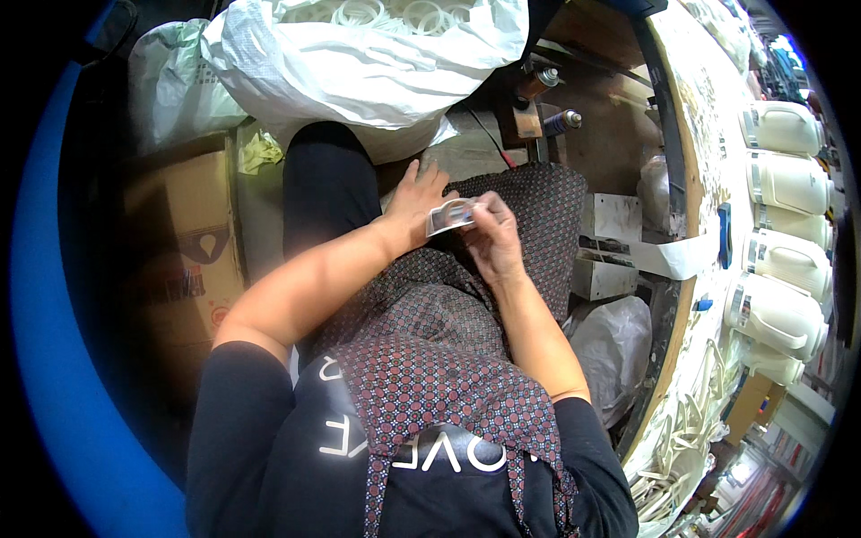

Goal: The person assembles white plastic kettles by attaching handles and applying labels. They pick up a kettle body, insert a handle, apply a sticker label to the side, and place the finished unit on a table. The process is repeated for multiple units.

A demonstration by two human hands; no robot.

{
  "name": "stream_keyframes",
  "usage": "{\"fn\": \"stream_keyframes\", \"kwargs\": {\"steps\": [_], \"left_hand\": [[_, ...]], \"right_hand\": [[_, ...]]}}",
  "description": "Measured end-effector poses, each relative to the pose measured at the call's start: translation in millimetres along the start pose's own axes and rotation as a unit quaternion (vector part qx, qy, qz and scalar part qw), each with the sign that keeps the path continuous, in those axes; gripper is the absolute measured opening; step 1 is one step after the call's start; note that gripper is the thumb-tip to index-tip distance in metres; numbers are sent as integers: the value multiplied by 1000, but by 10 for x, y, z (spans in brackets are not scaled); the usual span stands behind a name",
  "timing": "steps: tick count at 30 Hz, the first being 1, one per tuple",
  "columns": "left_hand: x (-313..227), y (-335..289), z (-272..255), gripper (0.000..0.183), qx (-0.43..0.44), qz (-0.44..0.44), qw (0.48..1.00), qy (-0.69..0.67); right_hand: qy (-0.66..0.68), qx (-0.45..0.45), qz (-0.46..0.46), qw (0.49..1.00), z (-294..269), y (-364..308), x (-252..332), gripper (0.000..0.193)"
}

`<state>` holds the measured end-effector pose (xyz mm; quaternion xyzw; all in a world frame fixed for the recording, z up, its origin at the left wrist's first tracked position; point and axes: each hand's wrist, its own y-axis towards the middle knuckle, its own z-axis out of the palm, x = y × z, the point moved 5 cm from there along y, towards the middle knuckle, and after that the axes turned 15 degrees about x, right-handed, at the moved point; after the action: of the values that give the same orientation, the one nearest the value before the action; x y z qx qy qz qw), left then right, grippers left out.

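Observation:
Above my lap, my right hand (495, 235) pinches the edge of a small, shiny, label-like piece (439, 221), pale with a rounded outline on it. The piece's far end lies close to the left wrist; I cannot tell if they touch. My left hand (414, 199) has its fingers spread and points away from me, over the patterned apron (538, 211) on my knees. Nothing shows in its fingers.
Ahead stands a white woven sack (359, 76) of translucent plastic rings (359, 13). A cardboard box (179, 251) is at left. Two spray cans (562, 122) stand ahead right. On the right bench are cream-coloured jugs (776, 309); a white strip (673, 257) hangs over its edge.

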<state>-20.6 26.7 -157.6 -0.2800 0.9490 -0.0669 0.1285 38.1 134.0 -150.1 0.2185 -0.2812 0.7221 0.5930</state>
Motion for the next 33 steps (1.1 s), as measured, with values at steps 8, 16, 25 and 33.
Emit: {"fn": "stream_keyframes", "kwargs": {"steps": [8,16,25,33], "left_hand": [[6,-30,21,37,-86,11,996,-5],[-52,12,45,26,100,5,994,-36],[-153,48,220,23,154,41,987,-22],[-155,10,185,20,111,67,987,-92]], "right_hand": [[8,-33,-48,998,-164,-20,53,11],[-465,-59,-68,881,29,-35,88,87],[-444,-17,19,896,47,8,-108,109],[-373,12,57,926,78,27,-79,100]]}}
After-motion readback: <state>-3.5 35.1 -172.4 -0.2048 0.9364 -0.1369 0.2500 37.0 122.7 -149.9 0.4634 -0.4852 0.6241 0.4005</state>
